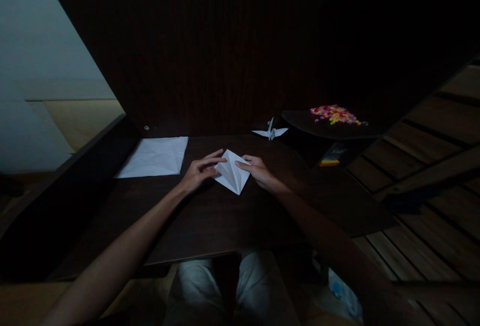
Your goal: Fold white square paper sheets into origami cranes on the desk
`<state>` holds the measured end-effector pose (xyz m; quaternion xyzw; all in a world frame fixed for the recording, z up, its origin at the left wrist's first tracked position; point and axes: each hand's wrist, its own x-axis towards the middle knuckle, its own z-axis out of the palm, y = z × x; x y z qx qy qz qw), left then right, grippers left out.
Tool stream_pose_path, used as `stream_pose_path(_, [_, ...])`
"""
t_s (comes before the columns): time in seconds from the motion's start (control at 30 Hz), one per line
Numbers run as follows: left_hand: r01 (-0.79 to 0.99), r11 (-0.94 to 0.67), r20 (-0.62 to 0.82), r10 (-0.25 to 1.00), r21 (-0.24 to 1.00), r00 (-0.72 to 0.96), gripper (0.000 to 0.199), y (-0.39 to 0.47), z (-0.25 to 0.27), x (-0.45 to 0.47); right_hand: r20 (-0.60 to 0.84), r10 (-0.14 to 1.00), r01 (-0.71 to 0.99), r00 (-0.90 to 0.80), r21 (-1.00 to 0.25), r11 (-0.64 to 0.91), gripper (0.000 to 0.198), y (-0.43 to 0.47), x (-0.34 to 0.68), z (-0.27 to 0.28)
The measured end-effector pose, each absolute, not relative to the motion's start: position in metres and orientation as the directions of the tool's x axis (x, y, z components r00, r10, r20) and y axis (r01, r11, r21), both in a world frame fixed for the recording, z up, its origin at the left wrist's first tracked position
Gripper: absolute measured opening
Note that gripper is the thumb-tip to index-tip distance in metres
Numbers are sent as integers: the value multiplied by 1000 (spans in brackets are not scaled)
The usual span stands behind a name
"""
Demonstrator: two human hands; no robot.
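Observation:
A white origami paper, folded into a diamond shape with creases running to its lower point, lies between my two hands over the dark desk. My left hand holds its left corner, with fingers reaching over the edge. On the right side, my right hand grips the paper with the thumb on top; the other fingers are partly hidden behind it. Just beyond, to the right, stands a finished white paper crane with its wings spread. Farther left lies a stack of white paper sheets.
A dark desk top has a raised side panel on the left and a tall back panel. On a rounded shelf at right sits a pile of small colourful pieces. Below it is a yellow-and-blue item. Wooden slats lie at far right.

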<state>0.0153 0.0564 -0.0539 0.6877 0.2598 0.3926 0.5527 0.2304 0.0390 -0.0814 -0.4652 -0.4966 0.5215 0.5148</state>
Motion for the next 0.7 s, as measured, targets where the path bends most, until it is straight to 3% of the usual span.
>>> stream_pose_path(0.2, [-70,-296,286,796,953,533,22,56,-58,18,14,999,-23,-53,-1000,13,34,37,228,-79])
stream_pose_path(0.7, [148,-467,218,641,872,736,19,55,-50,11,83,995,96,-57,-991,88,31,35,231,-74])
